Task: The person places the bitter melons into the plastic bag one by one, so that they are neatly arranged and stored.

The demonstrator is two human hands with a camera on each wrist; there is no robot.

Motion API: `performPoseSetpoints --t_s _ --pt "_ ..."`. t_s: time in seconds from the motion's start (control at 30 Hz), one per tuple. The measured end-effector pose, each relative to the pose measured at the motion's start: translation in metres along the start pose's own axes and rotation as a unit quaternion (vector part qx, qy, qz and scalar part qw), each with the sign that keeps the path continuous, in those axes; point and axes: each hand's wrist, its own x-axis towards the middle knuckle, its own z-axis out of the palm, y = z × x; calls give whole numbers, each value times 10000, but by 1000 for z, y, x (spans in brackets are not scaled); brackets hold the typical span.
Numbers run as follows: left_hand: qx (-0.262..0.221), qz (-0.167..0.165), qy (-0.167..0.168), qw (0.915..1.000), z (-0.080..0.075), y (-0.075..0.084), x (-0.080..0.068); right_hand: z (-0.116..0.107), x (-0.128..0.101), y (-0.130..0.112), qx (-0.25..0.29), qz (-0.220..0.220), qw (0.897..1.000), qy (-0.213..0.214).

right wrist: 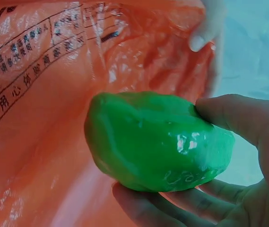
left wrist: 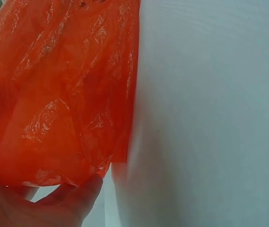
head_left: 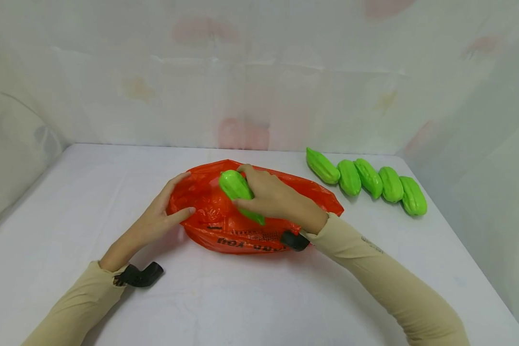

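A red plastic bag [head_left: 207, 206] with dark printing lies with its mouth spread wide in the head view. At its left end my left hand [head_left: 162, 214] holds the rim, the thumb on the inner side; the left wrist view has the thumb [left wrist: 84, 196] right at the plastic's edge. My right hand [head_left: 272, 194] grips a glossy green ridged fruit [head_left: 238, 190] over the bag's mouth. In the right wrist view the thumb lies on one side of this fruit [right wrist: 158, 142], with the fingers under the other. Part of the bag is hidden behind the right hand and forearm.
Several similar green fruits stand in a slanting row at the back right, among them a pointed one [head_left: 322, 166] and one at the right end [head_left: 413, 196]. A white cloth covers the table [head_left: 190, 298]. A pale patterned curtain [head_left: 259, 86] hangs behind it.
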Motion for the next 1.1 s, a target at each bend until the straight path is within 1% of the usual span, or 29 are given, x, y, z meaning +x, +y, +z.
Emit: performPoseSetpoints --t_s 0.1,0.27,0.37,0.6,0.87,1.0,1.1 --pt "-17 1 5 10000 1 1 0 3 5 -2 -80 33 9999 -135" --pt "-117 2 -14 9999 1 1 -1 7 11 -3 -184 69 9996 -216" --pt "-151 -1 -28 9999 1 1 -1 10 14 -3 -164 77 9994 -309" --pt "-117 -36 -30 9999 0 0 -1 16 22 -5 137 170 9987 -465" --pt "-115 -20 -56 9999 0 0 -2 20 27 -9 392 339 9977 -445" --pt "-74 16 -54 10000 0 -2 -1 23 30 -8 425 435 9972 -428" --pt "-45 43 -52 10000 0 -2 -1 25 32 -7 562 445 9963 -474"
